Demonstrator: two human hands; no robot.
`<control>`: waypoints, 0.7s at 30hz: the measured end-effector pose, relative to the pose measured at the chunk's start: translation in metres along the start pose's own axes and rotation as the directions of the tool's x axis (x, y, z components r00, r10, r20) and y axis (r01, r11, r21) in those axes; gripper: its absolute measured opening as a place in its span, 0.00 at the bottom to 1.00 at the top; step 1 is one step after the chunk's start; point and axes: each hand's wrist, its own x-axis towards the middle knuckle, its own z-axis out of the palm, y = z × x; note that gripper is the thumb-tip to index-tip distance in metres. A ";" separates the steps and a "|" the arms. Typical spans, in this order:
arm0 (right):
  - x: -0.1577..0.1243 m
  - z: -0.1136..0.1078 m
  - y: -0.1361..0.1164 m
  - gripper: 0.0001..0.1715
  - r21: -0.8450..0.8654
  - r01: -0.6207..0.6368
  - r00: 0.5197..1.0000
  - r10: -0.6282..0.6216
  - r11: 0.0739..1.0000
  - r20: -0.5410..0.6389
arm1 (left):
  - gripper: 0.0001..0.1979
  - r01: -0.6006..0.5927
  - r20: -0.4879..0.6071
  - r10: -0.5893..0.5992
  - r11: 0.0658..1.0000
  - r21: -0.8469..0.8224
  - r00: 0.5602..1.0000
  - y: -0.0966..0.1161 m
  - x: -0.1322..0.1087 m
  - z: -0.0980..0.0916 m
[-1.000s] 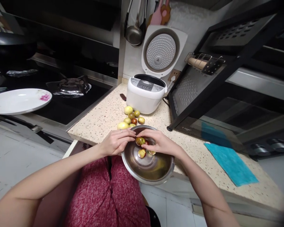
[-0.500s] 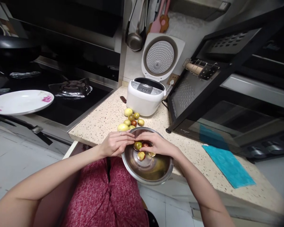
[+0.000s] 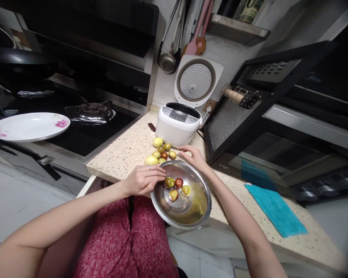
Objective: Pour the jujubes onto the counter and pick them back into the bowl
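Observation:
A steel bowl (image 3: 191, 216) rests on the speckled counter's front edge and overhangs it, holding several small green and red-brown fruits (image 3: 177, 184). My left hand (image 3: 143, 178) grips the bowl's left rim with fingers curled. My right hand (image 3: 193, 156) is beyond the bowl's far rim, fingers spread and empty, just right of a pile of several loose fruits (image 3: 161, 151) on the counter.
A white rice cooker (image 3: 178, 125) with its lid up stands behind the fruit pile. A black oven rack unit (image 3: 249, 116) fills the right. A teal cloth (image 3: 275, 208) lies on the counter. A white plate (image 3: 29, 126) sits by the gas stove (image 3: 89, 112).
My right hand has left the fruit in the bowl and moved up and away, past the far rim toward the loose pile. My left hand stays at the bowl's rim.

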 end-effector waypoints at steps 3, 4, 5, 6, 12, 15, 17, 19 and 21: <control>0.008 0.011 0.006 0.19 0.040 -0.018 0.997 0.015 0.999 0.073 | 0.16 0.008 -0.030 -0.008 1.000 -0.011 1.000 -0.001 -0.002 0.003; 0.009 0.014 0.008 0.20 0.051 -0.024 0.996 0.020 0.998 0.090 | 0.16 0.011 -0.037 -0.011 1.000 -0.017 0.999 -0.001 -0.002 0.003; 0.009 0.016 0.010 0.21 0.061 -0.032 0.994 0.026 0.998 0.103 | 0.16 0.012 -0.036 -0.013 1.000 -0.021 0.999 -0.001 -0.002 0.003; 0.009 0.018 0.011 0.22 0.069 -0.042 0.993 0.034 0.997 0.113 | 0.16 0.012 -0.028 -0.013 1.000 -0.023 1.000 0.000 -0.001 0.002; 0.005 0.020 0.015 0.23 0.099 -0.034 0.988 0.019 0.994 0.152 | 0.16 0.013 -0.011 -0.013 1.000 -0.025 1.000 0.001 0.003 -0.002; 0.001 0.018 0.012 0.24 0.100 0.001 0.989 -0.015 0.995 0.144 | 0.16 0.013 -0.007 -0.013 1.000 -0.024 1.000 0.001 0.002 -0.002; -0.003 0.015 0.009 0.24 0.079 0.037 0.990 -0.047 0.996 0.136 | 0.16 0.018 -0.006 -0.018 0.999 -0.028 1.000 0.001 0.002 -0.002; -0.008 0.010 0.005 0.22 0.046 0.078 0.990 -0.083 0.996 0.116 | 0.16 0.021 -0.004 -0.022 0.999 -0.031 1.000 0.001 0.001 -0.002; -0.013 0.002 0.001 0.20 0.004 0.110 0.992 -0.110 0.994 0.066 | 0.16 0.023 0.001 -0.023 0.999 -0.031 1.000 0.001 0.001 -0.002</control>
